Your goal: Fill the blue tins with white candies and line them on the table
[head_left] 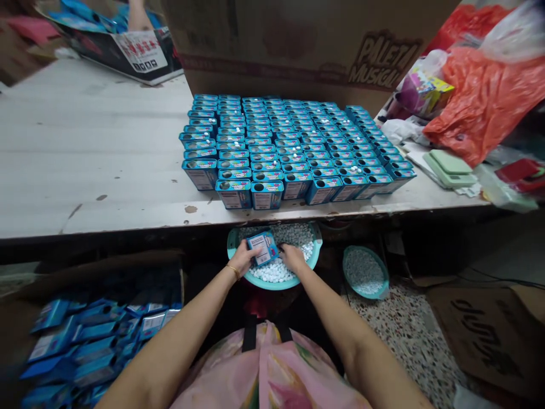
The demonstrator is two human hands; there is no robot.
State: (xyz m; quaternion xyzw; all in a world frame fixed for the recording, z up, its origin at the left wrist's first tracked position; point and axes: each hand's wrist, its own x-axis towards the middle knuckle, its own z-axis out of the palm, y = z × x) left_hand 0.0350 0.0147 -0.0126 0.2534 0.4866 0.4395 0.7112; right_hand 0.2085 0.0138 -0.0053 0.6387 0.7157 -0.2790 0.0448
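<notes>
A turquoise basin point(315, 255) full of small white candies stands below the table's front edge. Over its left part my left hand point(243, 257) grips a small blue box point(264, 248), tilted with its printed side up. At the right end of that box, my right hand point(293, 258) reaches down to the candies with its fingers drawn together; what they hold, if anything, is hidden. Rows of blue boxes point(268, 187) with dark round openings stand upright on the white table point(106, 153), a few white candies lying on their tops.
A large cardboard box point(272, 45) rises behind the rows. Below left, a carton holds many blue boxes point(93, 335). A smaller basin point(365, 272) sits at lower right. Red bags point(485, 102) and a pale green scale point(450, 167) are at right. Another person's hand point(138, 16) shows at upper left.
</notes>
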